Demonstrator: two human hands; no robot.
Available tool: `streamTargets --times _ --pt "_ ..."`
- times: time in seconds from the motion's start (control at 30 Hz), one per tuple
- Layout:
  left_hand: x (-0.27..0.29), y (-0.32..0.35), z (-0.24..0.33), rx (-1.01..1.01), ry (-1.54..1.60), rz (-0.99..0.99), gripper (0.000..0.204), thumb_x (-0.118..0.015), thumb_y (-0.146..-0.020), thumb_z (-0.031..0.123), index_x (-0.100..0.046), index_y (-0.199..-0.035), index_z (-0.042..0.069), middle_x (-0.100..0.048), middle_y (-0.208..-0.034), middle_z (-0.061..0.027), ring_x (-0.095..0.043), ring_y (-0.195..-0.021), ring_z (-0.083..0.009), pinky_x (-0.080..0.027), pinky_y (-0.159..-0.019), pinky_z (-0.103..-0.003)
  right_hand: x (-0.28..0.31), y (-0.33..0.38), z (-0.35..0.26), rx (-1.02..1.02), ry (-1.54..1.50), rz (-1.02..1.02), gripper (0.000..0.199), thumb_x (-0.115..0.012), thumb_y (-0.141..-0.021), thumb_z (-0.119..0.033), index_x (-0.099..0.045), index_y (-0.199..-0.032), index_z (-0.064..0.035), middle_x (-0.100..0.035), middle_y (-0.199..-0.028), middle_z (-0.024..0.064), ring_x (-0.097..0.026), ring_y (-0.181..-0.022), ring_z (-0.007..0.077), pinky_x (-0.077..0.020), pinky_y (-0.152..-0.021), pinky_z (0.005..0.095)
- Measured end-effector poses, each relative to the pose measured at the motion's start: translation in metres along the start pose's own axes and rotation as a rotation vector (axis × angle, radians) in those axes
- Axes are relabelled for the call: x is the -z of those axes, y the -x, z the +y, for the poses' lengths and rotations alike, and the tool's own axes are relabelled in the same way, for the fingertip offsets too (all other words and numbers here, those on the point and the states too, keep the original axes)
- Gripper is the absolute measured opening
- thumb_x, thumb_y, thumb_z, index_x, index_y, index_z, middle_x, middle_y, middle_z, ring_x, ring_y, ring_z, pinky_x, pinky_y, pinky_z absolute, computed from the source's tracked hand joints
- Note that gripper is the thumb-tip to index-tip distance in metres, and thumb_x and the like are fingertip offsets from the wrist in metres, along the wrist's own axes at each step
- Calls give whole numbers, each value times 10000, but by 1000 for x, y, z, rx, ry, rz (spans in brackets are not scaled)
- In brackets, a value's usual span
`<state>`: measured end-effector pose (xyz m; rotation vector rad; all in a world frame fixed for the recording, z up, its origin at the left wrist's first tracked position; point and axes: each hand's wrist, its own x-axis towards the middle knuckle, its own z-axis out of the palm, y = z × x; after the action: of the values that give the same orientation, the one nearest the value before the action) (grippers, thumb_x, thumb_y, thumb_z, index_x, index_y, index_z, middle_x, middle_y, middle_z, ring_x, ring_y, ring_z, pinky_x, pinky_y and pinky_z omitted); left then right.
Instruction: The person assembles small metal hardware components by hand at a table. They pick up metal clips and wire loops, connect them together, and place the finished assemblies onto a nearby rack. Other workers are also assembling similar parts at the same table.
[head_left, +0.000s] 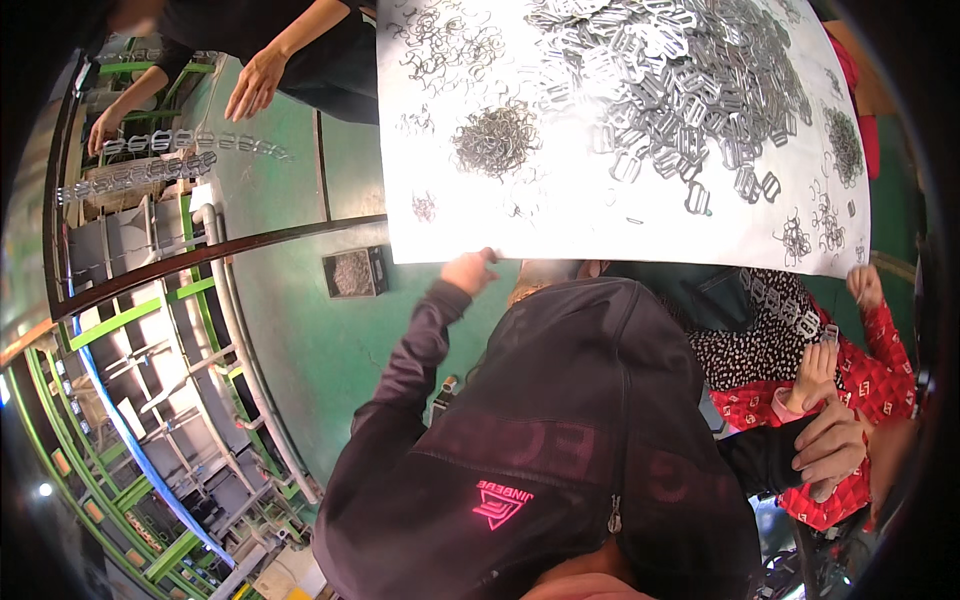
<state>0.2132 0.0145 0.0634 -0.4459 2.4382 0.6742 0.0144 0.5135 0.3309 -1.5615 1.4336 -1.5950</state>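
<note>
My left hand [466, 273] is at the near edge of a white tabletop [570, 235], its fingers curled and a fingertip on the edge. Over on the right, my right hand [832, 446] is closed with bent fingers; what lies inside it is hidden. It is close to a co-worker's raised hand [817, 372], which holds the end of a strip of metal buckles [790, 310]. On the tabletop lies a big heap of silver slider buckles [690, 90]. To its left is a dark pile of small bent wire pieces [495, 140].
Across at the upper left, another person's hand [257, 84] hangs above linked buckle strips [180, 142]. A dark box [353, 272] of small pieces stands on the green floor [290, 350]. Green racks and pipes [235, 330] line the left. The red-clothed co-worker sits close at right.
</note>
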Motion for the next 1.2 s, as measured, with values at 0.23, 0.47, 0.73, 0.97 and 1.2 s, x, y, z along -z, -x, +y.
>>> streamTargets --times 0.23,0.47,0.73,0.97,1.2 --pt "-40 8 24 -55 -154 337 774 -563 -812 39 -274 -1483 292 -494 -907 -134 -526 -846 -314 -510 -674 -426 4 -42 10 -44 -45 -90 277 -647 -880 -441 -702 -880 -170 -680 -754 -38 -591 -737 129 -401 -841 442" --pt "-21 -44 21 -147 -320 413 800 -515 -792 7 -276 -1479 341 -458 -929 -130 -489 -829 -293 -501 -649 -392 -23 -66 17 -97 -30 12 256 -664 -870 -409 -703 -879 -156 -676 -738 -34 -590 -718 132 -402 -836 434" --pt "38 -81 15 -183 191 656 263 -606 -842 131 -661 -1097 165 -608 -854 -137 -615 -784 -295 -511 -657 -391 -40 -75 2 -108 -44 23 232 -675 -865 -377 -710 -870 -147 -684 -747 -17 -587 -714 135 -395 -821 421" --pt "20 -80 -15 -347 27 624 121 -689 -789 208 -678 -818 91 -646 -801 -104 -617 -802 -309 -502 -666 -414 -46 -84 53 62 -215 127 248 -645 -887 -351 -666 -793 -123 -655 -716 -6 -571 -712 144 -404 -807 426" --pt "12 -101 11 -404 -113 633 202 -691 -756 172 -606 -919 88 -581 -895 -107 -588 -883 -301 -510 -667 -417 -65 -84 183 -656 -235 809 260 -546 -933 -200 -638 -945 43 -594 -744 46 -513 -644 101 -415 -639 227"
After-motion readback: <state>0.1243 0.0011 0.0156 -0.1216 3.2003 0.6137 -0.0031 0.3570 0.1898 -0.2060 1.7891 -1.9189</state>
